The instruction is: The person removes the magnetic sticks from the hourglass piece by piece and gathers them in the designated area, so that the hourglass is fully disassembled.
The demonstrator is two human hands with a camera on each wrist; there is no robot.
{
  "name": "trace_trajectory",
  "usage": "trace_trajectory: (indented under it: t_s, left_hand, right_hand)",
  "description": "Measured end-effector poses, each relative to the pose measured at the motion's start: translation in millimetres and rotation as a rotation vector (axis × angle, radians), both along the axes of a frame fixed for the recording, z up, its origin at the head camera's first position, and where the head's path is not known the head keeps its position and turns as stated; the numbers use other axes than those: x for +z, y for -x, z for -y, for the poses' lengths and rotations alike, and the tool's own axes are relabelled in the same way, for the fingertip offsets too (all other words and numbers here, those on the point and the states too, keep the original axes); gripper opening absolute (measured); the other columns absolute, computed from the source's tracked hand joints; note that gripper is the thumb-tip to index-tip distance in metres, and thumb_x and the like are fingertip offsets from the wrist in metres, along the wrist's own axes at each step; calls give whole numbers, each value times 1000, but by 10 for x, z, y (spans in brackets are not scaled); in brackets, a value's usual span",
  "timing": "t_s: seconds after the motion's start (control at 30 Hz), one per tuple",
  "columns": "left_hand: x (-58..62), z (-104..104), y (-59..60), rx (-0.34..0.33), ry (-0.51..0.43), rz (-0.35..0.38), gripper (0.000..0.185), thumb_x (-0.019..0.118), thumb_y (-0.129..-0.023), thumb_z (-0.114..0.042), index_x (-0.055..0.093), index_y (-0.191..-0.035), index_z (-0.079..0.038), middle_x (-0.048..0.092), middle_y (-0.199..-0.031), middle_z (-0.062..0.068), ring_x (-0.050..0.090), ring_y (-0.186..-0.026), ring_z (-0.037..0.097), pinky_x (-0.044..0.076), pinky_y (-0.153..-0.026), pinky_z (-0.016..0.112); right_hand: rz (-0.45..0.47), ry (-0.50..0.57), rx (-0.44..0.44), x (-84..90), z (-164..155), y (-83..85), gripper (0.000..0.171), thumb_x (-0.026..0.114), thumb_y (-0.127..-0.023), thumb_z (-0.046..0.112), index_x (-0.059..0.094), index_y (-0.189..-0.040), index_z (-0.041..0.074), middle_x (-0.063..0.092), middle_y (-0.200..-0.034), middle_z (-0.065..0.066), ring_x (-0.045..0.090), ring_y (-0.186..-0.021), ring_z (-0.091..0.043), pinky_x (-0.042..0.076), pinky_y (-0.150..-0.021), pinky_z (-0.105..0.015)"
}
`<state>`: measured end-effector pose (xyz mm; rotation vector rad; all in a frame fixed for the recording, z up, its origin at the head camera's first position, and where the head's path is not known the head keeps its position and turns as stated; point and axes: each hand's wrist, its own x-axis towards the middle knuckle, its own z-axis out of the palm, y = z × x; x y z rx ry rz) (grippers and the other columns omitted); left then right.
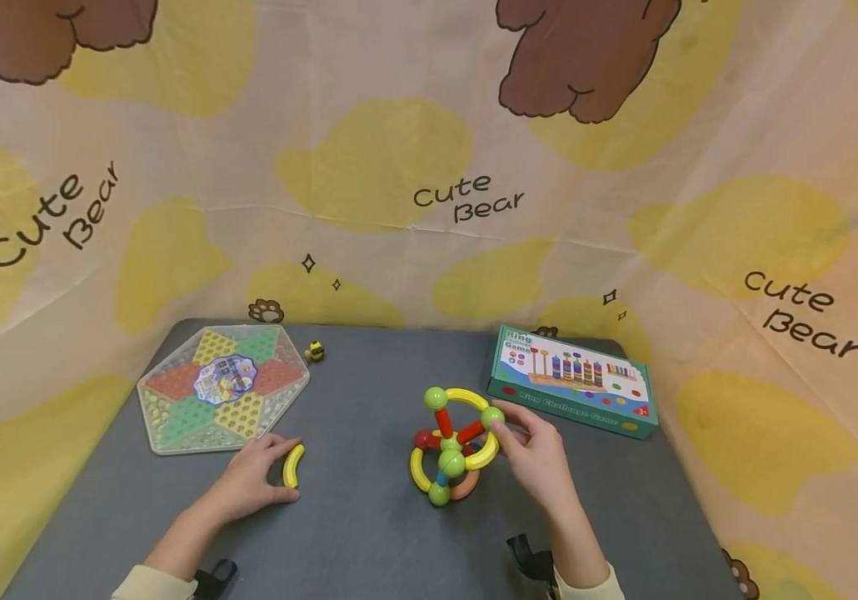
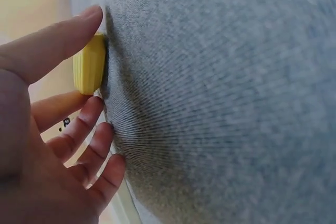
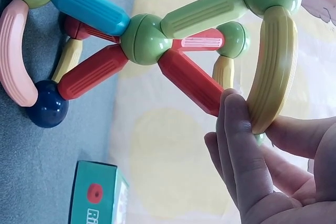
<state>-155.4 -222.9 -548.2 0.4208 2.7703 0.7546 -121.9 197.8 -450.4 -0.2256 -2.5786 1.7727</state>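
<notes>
On the left, my left hand (image 1: 252,477) spans a short yellow curved stick (image 1: 293,467) lying low over the table, thumb at one end and index finger at the other. In the left wrist view the yellow stick (image 2: 90,65) shows between thumb and index finger, the other fingers loosely bent. My right hand (image 1: 537,450) pinches the upper ring of a ball-and-stick toy structure (image 1: 450,446) by a green ball at its right side. In the right wrist view, fingers and thumb grip the lower end of a yellow curved stick (image 3: 273,66), largely covering the ball there.
A hexagonal Chinese checkers set (image 1: 226,383) lies at the back left of the grey table (image 1: 369,542). A small yellow-and-black bee figure (image 1: 315,351) sits beside it. At the back right lies a green Ring Challenge Game box (image 1: 571,383). Printed cloth (image 1: 369,167) hangs behind.
</notes>
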Motion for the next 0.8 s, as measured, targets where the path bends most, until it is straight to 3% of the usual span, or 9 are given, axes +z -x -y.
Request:
trace_trajectory:
  t_s: [0.6, 0.8]
  left_hand:
    - [3, -39, 29, 26, 26, -1, 83, 92, -67, -42, 61, -137, -10, 60, -116, 7, 58, -109, 31, 48, -90, 57]
    - [74, -65, 29, 10, 9, -14, 91, 90, -68, -49, 55, -143, -10, 59, -127, 16, 56, -117, 40, 46, -94, 62]
  right_hand:
    - [-8, 28, -12, -41, -11, -7, 35, 69, -97, 21, 66, -132, 13, 68, -124, -15, 75, -97, -27, 60, -84, -37]
    - [-20, 38, -14, -44, -12, -11, 35, 69, -97, 20, 67, -131, 12, 68, -123, -15, 75, -97, -30, 60, -83, -36]
